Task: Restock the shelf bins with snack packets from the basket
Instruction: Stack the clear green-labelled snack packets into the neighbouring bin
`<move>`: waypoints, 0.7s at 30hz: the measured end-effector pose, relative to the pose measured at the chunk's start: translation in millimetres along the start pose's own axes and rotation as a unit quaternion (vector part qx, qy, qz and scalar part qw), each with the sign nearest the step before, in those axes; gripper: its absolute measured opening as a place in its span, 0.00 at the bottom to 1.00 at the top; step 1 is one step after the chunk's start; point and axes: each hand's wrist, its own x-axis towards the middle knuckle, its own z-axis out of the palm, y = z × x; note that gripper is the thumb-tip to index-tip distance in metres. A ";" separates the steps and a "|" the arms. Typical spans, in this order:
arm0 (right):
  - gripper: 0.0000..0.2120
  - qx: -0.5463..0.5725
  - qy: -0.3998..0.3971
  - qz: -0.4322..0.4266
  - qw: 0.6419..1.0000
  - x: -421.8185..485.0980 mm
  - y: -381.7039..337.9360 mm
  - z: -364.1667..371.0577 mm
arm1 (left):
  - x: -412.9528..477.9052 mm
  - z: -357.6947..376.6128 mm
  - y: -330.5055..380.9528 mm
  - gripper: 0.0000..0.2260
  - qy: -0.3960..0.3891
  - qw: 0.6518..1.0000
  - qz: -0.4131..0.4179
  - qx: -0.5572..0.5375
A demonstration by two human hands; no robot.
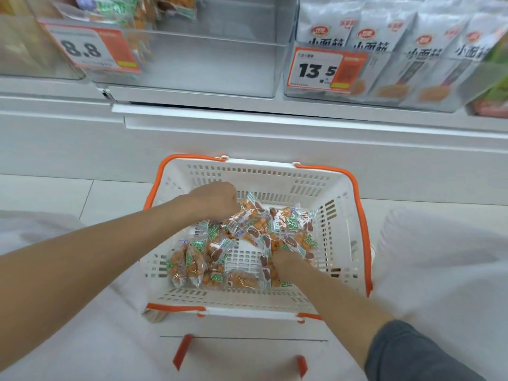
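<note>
A white basket (275, 176) with orange handles sits on the floor, right in front of the person; snack packets (220, 259) lie in a heap inside it; the right hand (284, 261) is at the near right of the basket, its fingers dug under the packets, so I cannot tell if it grips any; the left hand (217, 200), at the far left of the basket, is curled round a packet; beyond the basket stands the shelf (247, 125), with a see-through bin (209, 64) and an 8.8 price tag (90, 49) above.
</note>
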 end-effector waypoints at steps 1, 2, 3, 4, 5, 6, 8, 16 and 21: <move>0.10 0.002 -0.011 -0.027 1.000 -4.2 -0.7 -1.9 | 0.0 -0.2 0.5 0.11 -0.009 1.000 -0.002 -0.006; 0.09 0.003 -0.028 -0.036 0.999 -5.8 0.1 -6.4 | -1.2 -0.3 0.5 0.10 -0.010 1.000 0.010 -0.004; 0.09 -0.004 -0.029 -0.053 0.998 -7.3 0.3 -15.1 | -3.7 -2.9 2.3 0.08 -0.014 1.000 0.016 -0.002; 0.10 0.000 -0.020 -0.070 0.997 -10.7 -1.7 -27.8 | -5.9 -6.4 3.4 0.05 -0.009 1.000 0.026 -0.004; 0.12 0.017 -0.010 -0.079 0.997 -18.2 -6.1 -47.0 | -5.8 -9.2 3.9 0.03 -0.013 0.999 0.032 -0.004; 0.14 0.036 0.001 -0.091 0.995 -24.9 -10.6 -66.4 | -6.7 -12.1 4.6 0.03 -0.016 0.999 0.042 0.001; 0.19 0.035 0.037 -0.128 0.991 -43.7 -19.5 -110.4 | -10.3 -18.5 6.7 0.21 -0.044 0.997 0.067 0.009; 0.24 0.241 0.171 -0.191 0.936 -129.5 -18.7 -203.9 | -28.3 -35.8 22.0 0.30 -0.051 0.990 0.130 -0.014; 0.15 0.341 0.261 -0.199 0.881 -131.7 -13.3 -219.6 | -31.7 -53.4 13.4 0.17 -0.021 0.954 0.121 -0.274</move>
